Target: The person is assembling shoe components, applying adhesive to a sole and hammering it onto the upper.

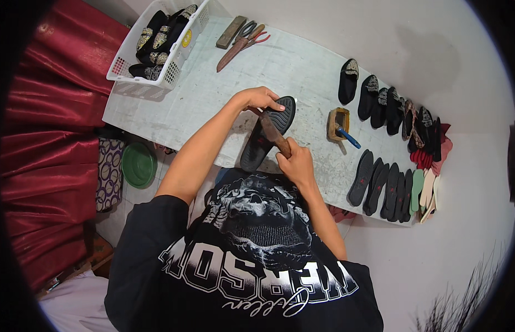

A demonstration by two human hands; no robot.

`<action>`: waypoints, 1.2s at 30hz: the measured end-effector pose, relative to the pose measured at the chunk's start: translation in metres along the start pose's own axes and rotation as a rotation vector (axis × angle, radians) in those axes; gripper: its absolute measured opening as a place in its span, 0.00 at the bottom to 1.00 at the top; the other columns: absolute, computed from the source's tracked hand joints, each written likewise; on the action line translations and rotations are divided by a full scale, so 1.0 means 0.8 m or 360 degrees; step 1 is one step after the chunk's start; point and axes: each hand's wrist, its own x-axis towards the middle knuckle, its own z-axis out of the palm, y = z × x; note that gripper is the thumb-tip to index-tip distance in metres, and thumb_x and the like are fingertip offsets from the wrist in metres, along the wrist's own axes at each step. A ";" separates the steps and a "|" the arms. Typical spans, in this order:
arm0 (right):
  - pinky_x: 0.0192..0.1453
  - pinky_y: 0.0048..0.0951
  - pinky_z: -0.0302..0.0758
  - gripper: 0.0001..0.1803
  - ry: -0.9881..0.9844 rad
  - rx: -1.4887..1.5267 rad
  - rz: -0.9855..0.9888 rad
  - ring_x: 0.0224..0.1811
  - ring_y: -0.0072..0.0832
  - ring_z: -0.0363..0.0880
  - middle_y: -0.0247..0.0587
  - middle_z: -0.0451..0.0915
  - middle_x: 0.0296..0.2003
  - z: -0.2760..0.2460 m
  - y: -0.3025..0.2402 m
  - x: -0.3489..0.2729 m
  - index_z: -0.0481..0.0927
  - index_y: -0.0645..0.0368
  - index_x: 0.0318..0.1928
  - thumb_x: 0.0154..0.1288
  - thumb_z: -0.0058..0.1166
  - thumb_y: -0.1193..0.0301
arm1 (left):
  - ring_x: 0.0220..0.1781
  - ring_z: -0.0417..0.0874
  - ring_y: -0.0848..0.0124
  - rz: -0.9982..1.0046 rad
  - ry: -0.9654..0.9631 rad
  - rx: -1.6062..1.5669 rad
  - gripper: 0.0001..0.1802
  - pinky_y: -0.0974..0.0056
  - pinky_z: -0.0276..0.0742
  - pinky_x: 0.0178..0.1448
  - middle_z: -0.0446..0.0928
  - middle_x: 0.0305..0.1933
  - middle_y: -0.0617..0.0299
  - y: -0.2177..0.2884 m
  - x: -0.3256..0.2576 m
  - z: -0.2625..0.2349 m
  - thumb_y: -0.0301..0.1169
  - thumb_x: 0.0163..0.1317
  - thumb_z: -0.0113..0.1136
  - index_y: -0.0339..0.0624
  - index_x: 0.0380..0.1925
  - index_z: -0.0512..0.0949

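Near the table's front edge, my left hand (262, 99) grips the far end of a black shoe sole (255, 148), its thumb lying on the wavy tread. My right hand (298, 165) is closed round the wooden handle of a knife (272, 130). The broad brownish blade crosses the middle of the sole and points toward my left hand. Whether its edge touches the sole I cannot tell. The near end of the sole reaches to my shirt front.
A white basket (172, 74) of decorated black shoes stands far left, near a whetstone (231, 32) and pliers (254, 40). To the right are a small glue container (334, 131) with a blue-handled brush (349, 137), a row of shoes (368, 98) and several soles (360, 178).
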 end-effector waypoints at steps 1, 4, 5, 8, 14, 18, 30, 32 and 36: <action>0.38 0.58 0.77 0.12 -0.0056 -0.0081 0.0007 0.31 0.63 0.82 0.62 0.81 0.24 0.001 -0.002 0.001 0.78 0.61 0.39 0.58 0.59 0.66 | 0.47 0.87 0.69 -0.0019 -0.0004 0.0003 0.26 0.57 0.83 0.53 0.88 0.46 0.62 0.001 0.000 -0.001 0.47 0.61 0.76 0.46 0.55 0.87; 0.39 0.58 0.79 0.13 -0.0107 -0.0158 -0.0008 0.31 0.64 0.83 0.61 0.82 0.25 0.003 -0.008 -0.002 0.78 0.60 0.40 0.58 0.59 0.66 | 0.51 0.87 0.67 -0.0052 -0.0015 0.0009 0.28 0.54 0.84 0.56 0.88 0.49 0.61 0.000 0.003 -0.002 0.48 0.60 0.77 0.48 0.57 0.86; 0.39 0.58 0.79 0.14 -0.0100 -0.0159 -0.0034 0.32 0.64 0.83 0.61 0.83 0.26 0.004 -0.009 -0.004 0.77 0.60 0.40 0.58 0.59 0.65 | 0.53 0.87 0.66 -0.0062 -0.0021 0.0011 0.28 0.52 0.84 0.57 0.88 0.50 0.61 -0.001 0.004 -0.002 0.48 0.60 0.77 0.50 0.58 0.86; 0.39 0.58 0.79 0.15 -0.0077 -0.0111 -0.0029 0.32 0.64 0.83 0.62 0.82 0.26 0.002 -0.010 -0.008 0.77 0.60 0.40 0.58 0.59 0.64 | 0.52 0.86 0.67 -0.0049 0.0000 0.0046 0.29 0.52 0.82 0.56 0.87 0.50 0.61 0.006 -0.002 0.003 0.47 0.62 0.75 0.48 0.61 0.84; 0.39 0.58 0.79 0.15 -0.0235 -0.0187 -0.0003 0.32 0.63 0.83 0.62 0.82 0.25 0.004 0.001 -0.027 0.77 0.60 0.40 0.56 0.61 0.64 | 0.53 0.87 0.66 -0.0067 -0.0011 0.0027 0.30 0.50 0.81 0.60 0.87 0.51 0.61 0.004 -0.002 0.001 0.48 0.62 0.75 0.53 0.63 0.83; 0.39 0.58 0.79 0.15 -0.0285 -0.0150 -0.0022 0.32 0.63 0.83 0.62 0.81 0.24 0.011 0.007 -0.041 0.77 0.60 0.39 0.56 0.61 0.64 | 0.53 0.87 0.67 -0.0067 -0.0001 0.0040 0.30 0.50 0.81 0.60 0.87 0.51 0.62 0.002 -0.001 0.002 0.49 0.62 0.75 0.52 0.63 0.83; 0.38 0.56 0.80 0.15 -0.0444 -0.0219 -0.0067 0.29 0.61 0.83 0.60 0.81 0.22 0.010 0.009 -0.056 0.79 0.59 0.38 0.54 0.61 0.63 | 0.52 0.87 0.68 -0.0013 0.0028 -0.0013 0.29 0.55 0.83 0.57 0.87 0.50 0.62 0.001 -0.009 0.010 0.48 0.64 0.74 0.48 0.61 0.83; 0.37 0.56 0.79 0.15 -0.0463 -0.0127 -0.0127 0.28 0.61 0.82 0.59 0.80 0.21 0.008 0.011 -0.056 0.79 0.59 0.37 0.53 0.61 0.63 | 0.50 0.85 0.70 0.0136 0.0040 -0.0032 0.27 0.59 0.82 0.54 0.86 0.49 0.60 -0.011 -0.007 0.015 0.47 0.68 0.70 0.41 0.60 0.82; 0.37 0.56 0.79 0.14 -0.0472 -0.0077 -0.0086 0.28 0.61 0.82 0.59 0.80 0.21 0.005 0.014 -0.057 0.79 0.59 0.36 0.53 0.61 0.63 | 0.52 0.83 0.70 0.0658 0.0263 -0.0089 0.26 0.64 0.78 0.59 0.84 0.50 0.56 -0.046 0.001 0.044 0.44 0.75 0.61 0.33 0.60 0.77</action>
